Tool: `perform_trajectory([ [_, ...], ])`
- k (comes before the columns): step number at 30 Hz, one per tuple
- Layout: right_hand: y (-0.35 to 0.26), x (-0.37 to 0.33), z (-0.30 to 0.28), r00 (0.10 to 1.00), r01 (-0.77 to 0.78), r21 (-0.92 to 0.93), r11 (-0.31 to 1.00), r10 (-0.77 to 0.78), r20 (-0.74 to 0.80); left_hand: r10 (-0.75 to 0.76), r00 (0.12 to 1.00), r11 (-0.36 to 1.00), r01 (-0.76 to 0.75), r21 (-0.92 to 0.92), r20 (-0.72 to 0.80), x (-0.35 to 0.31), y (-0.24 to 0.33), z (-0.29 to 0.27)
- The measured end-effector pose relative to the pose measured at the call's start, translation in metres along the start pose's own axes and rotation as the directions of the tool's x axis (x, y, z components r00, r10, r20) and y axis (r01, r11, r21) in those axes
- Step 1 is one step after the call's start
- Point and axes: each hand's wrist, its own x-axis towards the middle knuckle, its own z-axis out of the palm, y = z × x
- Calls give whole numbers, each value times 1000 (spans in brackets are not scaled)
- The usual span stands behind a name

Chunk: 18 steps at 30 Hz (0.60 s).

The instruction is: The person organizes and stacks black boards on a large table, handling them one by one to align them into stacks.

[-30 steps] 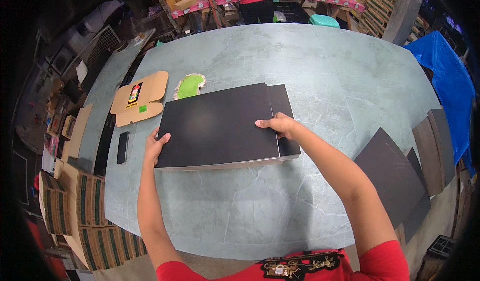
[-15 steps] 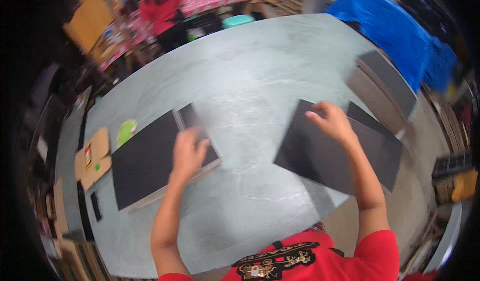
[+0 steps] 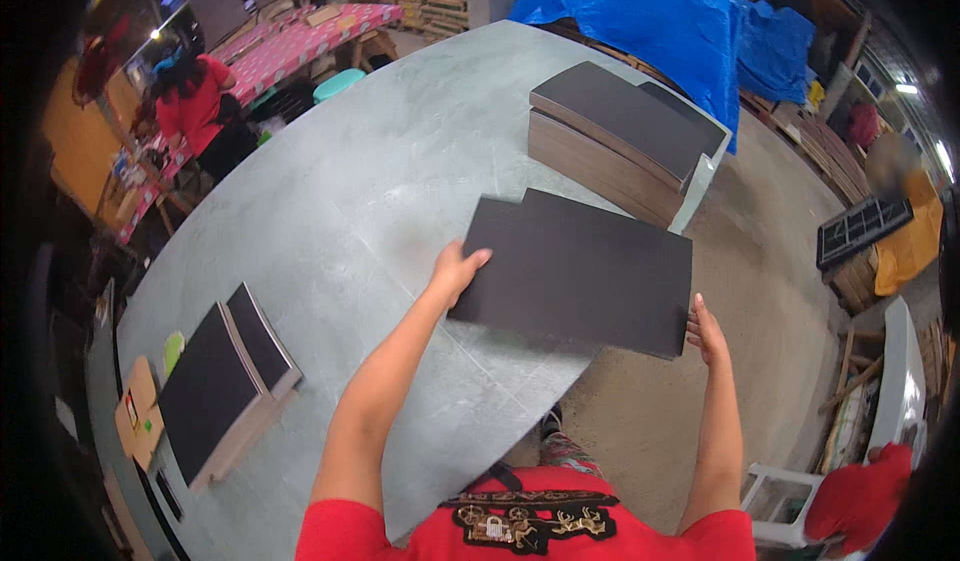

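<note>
A few flat black sheets [image 3: 590,271], overlapping so that their edges step at the far side, lie partly over the table edge in front of me. My left hand [image 3: 458,271] grips their left edge, thumb on top and fingers hidden underneath. At the right edge, my right hand [image 3: 706,331] stands upright with fingers stretched out, close against the sheets; whether it presses on them I cannot tell. Far right on the table is a tall stack of dark sheets [image 3: 610,116] with brownish sides. A lower black stack [image 3: 210,386] lies at the left.
The grey-green table [image 3: 330,211] ends just right of me, with concrete floor [image 3: 770,231] beyond. Blue tarpaulin [image 3: 640,36] covers something at the back. Cut cardboard [image 3: 138,411] lies at the left edge. A person in red [image 3: 190,106] is by a pink-clothed table [image 3: 300,46].
My view has turned right. My left hand has gone from the left stack to the sheets on the right and taken hold of them. My right hand has moved from their top to their right edge.
</note>
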Motion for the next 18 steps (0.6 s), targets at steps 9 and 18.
perform_trajectory([
  [9, -23, 56, 12, 947, -137, 326, 935, 27, 320, -106, 984, 896, 158, 415, -146, 77, 5, 84],
  [18, -21, 81, 41, 972, -95, 408, 908, -3, 234, -127, 936, 749, 307, 587, -328, 77, 26, 90],
])
